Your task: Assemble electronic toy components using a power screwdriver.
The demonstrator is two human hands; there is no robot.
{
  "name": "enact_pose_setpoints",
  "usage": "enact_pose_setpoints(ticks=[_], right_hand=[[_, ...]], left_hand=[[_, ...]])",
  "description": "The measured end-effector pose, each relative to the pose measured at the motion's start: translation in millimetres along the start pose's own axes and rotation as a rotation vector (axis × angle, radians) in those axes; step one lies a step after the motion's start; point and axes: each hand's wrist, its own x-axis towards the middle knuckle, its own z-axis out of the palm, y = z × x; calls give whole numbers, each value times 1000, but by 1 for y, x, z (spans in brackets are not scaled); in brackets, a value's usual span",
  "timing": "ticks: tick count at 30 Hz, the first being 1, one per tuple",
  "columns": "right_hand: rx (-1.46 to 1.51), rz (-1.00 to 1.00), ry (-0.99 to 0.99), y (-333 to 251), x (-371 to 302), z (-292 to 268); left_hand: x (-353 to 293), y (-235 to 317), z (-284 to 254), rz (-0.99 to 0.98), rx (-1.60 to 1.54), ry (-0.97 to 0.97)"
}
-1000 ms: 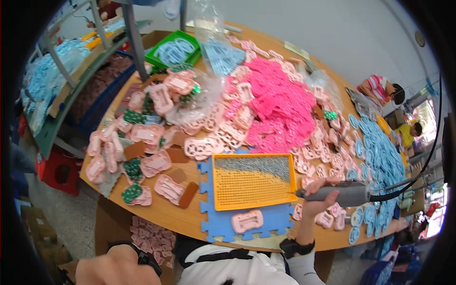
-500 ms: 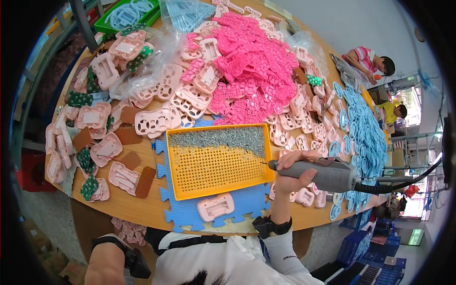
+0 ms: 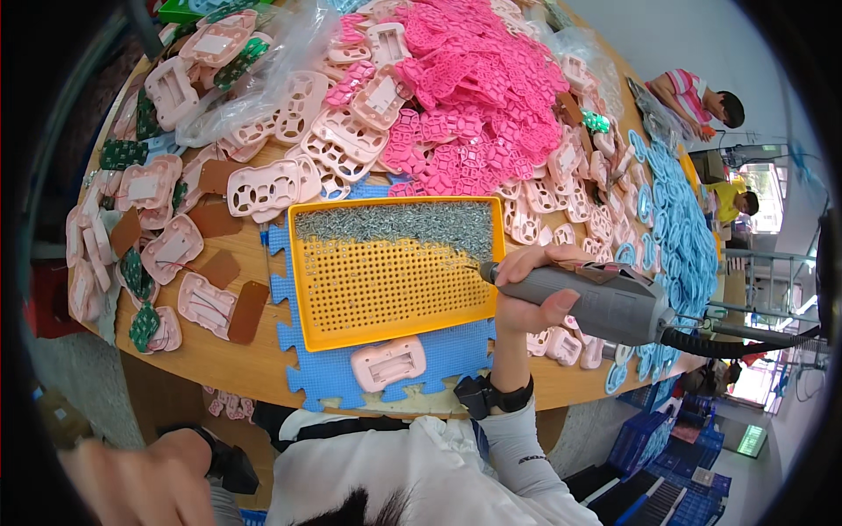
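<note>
My right hand (image 3: 537, 294) is closed around a grey electric screwdriver (image 3: 605, 302), which points left. Its tip (image 3: 481, 268) is over the right side of a yellow tray (image 3: 298, 289). Small silvery screws (image 3: 403, 225) are heaped along the tray's far side, and its perforated base holds more of them in rows. Below the tray, a pale pink plastic housing (image 3: 388, 363) with an open compartment lies on a blue foam mat (image 3: 320, 377). My left hand (image 3: 145, 482), at the lower left and off the table, is smeared by motion, so its fingers cannot be made out.
Bright pink plastic pieces (image 3: 491, 96) are piled beyond the tray. Pale pink housings, green circuit boards and brown pads (image 3: 250, 311) crowd the left side. Light blue rings (image 3: 675, 228) cover the right end. A cable (image 3: 737, 344) trails from the screwdriver. Two people sit at far right.
My left hand has come into view at the lower left. The screwdriver's tip stays by the tray's right side. The whole view has shifted, with the tray appearing higher and further left.
</note>
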Motion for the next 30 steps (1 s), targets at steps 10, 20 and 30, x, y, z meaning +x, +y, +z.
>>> enact_pose_setpoints(ticks=[10,20,30], right_hand=[[-22,-11,-20,-4,2,8],[-60,63,1,3,-7,6],[-88,23,-53,5,-9,4]], left_hand=[[-57,-14,-13,3,642,640],[-48,-40,-10,-552,852,663],[-94,-89,-55,-500,1773,37]])
